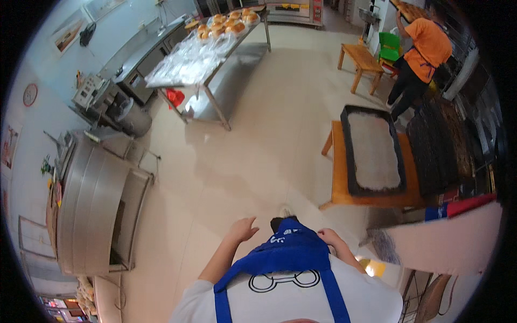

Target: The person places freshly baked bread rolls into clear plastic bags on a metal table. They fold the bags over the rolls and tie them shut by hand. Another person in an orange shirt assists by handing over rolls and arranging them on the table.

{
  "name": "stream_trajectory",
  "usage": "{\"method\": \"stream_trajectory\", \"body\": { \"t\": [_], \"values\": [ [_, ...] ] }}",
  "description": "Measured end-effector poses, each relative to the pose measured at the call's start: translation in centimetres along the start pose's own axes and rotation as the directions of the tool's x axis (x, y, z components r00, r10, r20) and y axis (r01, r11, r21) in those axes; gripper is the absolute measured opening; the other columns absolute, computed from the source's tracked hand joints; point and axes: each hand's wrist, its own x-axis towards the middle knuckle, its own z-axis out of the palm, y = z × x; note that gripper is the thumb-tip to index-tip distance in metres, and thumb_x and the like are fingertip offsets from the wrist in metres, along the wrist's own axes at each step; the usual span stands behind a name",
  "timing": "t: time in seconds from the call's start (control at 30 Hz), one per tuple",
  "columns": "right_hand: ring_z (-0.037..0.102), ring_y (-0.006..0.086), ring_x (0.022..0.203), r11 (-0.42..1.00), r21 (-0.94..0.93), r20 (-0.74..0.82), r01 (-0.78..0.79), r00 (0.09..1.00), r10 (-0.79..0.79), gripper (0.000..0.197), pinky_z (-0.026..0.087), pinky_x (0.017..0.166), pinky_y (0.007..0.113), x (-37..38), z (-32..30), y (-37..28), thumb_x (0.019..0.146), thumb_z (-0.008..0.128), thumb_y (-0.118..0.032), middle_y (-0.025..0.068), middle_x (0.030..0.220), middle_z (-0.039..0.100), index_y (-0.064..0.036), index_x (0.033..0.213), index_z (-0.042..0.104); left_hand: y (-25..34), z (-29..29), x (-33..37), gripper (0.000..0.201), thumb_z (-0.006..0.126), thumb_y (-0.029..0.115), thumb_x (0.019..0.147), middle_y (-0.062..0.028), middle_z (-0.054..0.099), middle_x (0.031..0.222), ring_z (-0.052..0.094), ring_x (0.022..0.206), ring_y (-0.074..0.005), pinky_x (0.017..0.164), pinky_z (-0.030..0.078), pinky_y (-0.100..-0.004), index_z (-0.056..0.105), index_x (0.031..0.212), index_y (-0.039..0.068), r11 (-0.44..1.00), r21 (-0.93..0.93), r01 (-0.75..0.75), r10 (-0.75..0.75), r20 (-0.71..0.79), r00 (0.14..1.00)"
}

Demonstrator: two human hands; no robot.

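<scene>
My left hand point(243, 230) hangs in front of my body at the left, holding nothing, its fingers loosely stretched and the thumb apart. On the other side, my right hand point(329, 237) is beside the blue apron point(285, 250) I wear; its fingers show only partly and look loosely apart, with nothing visible in them. Neither hand touches a work object. To the right ahead, a large black baking tray point(350, 156) with a pale grey inner surface lies on a low wooden table point(338, 180).
Round golden buns point(218, 26) and clear plastic sheeting sit on a steel table point(215, 70). A person point(428, 46) in orange raises a wooden board point(410, 9) by the racks. A small wooden bench point(362, 56), dark stacked trays point(431, 145) and a steel machine point(91, 199) stand around.
</scene>
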Motion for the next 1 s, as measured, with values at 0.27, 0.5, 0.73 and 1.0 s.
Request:
{"method": "stream_trajectory", "body": {
  "t": [0.27,0.5,0.73,1.0],
  "values": [
    [0.057,0.029,0.11,0.144,-0.633,-0.187,0.761,0.031,-0.982,0.03,0.044,0.097,0.044,5.6,-34.3,-47.3,0.09,0.051,-0.018,0.0102,0.117,0.062,-0.0056,0.117,0.058,-17.2,-1.9,7.5,0.049,0.062,0.035,0.089,-0.0185,0.067,0.113,0.067,0.099,-0.0233,0.083,0.052,-0.0346,0.059,0.125,0.002,0.557,-0.617,0.556,-0.64,0.107,0.76],
    [0.044,0.0292,0.123,-0.357,-0.602,0.102,0.714,-0.375,-0.921,0.038,0.038,0.104,0.044,8.6,-47.8,-61.5,0.091,0.052,-0.025,0.0149,0.129,0.045,-0.0046,0.123,0.05,-25.6,-1.8,14.4,0.053,0.059,0.04,0.089,-0.0196,0.064,0.119,0.062,0.107,-0.029,0.091,0.048,-0.0394,0.058,0.126,0.002,0.225,-0.497,0.838,-0.749,0.463,0.475],
    [0.029,0.0296,0.139,-0.315,-0.759,0.491,-0.571,-0.182,-0.852,0.055,0.031,0.114,0.043,20.4,-62.1,-68.0,0.096,0.051,-0.032,0.0164,0.151,0.025,-0.0041,0.14,0.036,-39.5,-19.1,46.3,0.057,0.057,0.045,0.089,-0.0208,0.061,0.124,0.057,0.116,-0.0346,0.099,0.044,-0.0441,0.057,0.126,0.002,0.614,-0.42,0.668,-0.628,0.253,0.736],
    [0.042,0.0252,0.135,-0.436,-0.845,0.486,-0.309,-0.107,-0.867,0.061,0.038,0.111,0.036,35.0,-75.4,-69.0,0.098,0.052,-0.03,0.0179,0.149,0.037,-0.0002,0.146,0.029,-29.6,-56.3,87.9,0.048,0.059,0.038,0.089,-0.0165,0.067,0.115,0.063,0.108,-0.0302,0.092,0.049,-0.0398,0.061,0.122,0.004,0.909,-0.417,-0.005,-0.16,-0.359,0.919]
  ]
}}
